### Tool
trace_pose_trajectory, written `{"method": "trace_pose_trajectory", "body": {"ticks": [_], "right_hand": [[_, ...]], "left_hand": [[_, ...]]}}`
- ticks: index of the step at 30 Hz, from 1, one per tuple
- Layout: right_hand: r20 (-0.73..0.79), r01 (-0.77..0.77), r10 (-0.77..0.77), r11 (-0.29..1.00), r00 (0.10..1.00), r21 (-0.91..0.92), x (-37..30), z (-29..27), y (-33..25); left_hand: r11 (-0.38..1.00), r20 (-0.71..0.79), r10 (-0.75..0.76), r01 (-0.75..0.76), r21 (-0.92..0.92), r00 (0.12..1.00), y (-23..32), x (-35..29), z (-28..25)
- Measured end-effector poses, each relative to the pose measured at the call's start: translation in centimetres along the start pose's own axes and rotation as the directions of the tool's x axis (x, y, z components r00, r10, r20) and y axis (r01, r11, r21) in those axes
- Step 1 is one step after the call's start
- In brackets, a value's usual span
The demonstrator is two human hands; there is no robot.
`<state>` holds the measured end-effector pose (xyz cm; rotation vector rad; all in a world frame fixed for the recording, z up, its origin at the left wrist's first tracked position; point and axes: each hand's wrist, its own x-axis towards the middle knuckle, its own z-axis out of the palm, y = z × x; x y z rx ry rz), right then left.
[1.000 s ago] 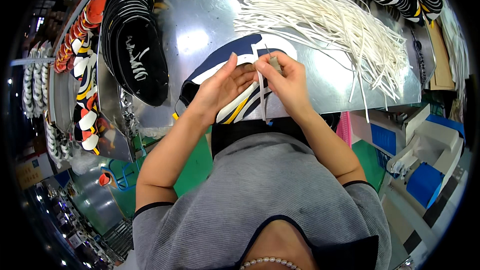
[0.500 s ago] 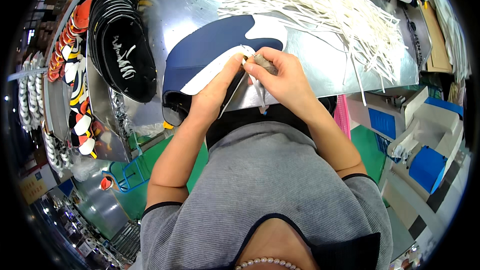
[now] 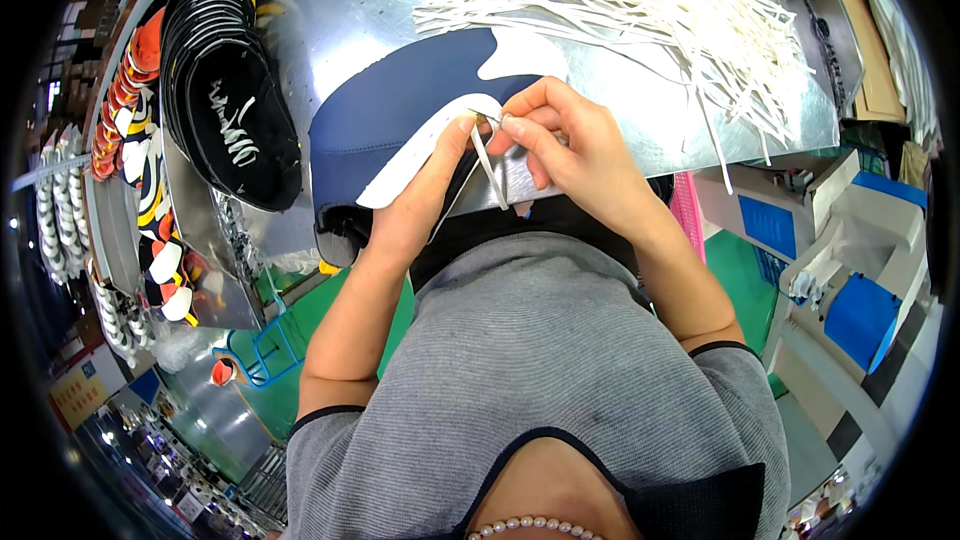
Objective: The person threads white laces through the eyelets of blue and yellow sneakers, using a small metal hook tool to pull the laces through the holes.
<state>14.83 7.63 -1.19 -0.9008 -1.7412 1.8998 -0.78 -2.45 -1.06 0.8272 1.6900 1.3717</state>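
Observation:
A navy and white shoe upper (image 3: 385,110) lies on the metal table before me, its black lining showing at the near end. My left hand (image 3: 425,190) grips its white edge panel, thumb on top and the other fingers hidden beneath. At the tip of that thumb, a thin white cord (image 3: 490,175) hangs from the panel's edge toward my body. My right hand (image 3: 565,145) is closed, thumb and forefinger pinching at the same edge beside the cord. Whether these fingertips hold the cord itself or the panel edge is too small to tell.
A heap of loose white cords (image 3: 640,10) covers the back right of the metal table (image 3: 340,15). To the left stands a long nested stack of black shoe uppers (image 3: 235,110). Orange, white and black pieces (image 3: 155,190) line the far left. A pink basket (image 3: 688,210) is beside the table's right front.
The tool with a grey-brown handle in my right hand no longer shows. My right fingers have shifted to a pinch at the panel's edge. The upper sits slightly further left in view.

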Motion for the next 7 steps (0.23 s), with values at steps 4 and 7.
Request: {"method": "trace_pose_trajectory", "body": {"ticks": [4, 7], "right_hand": [[-0.011, 0.126, -0.136, 0.943, 0.991, -0.307, 1.0, 0.1, 0.5], [0.047, 0.075, -0.059, 0.717, 0.997, -0.693, 2.9, 1.7, -1.2]], "left_hand": [[0.569, 0.196, 0.519, -0.508, 0.647, 0.832, 1.3, -0.9, 0.1], [0.412, 0.298, 0.547, -0.561, 0.718, 0.783, 0.9, -0.3, -0.6]]}}
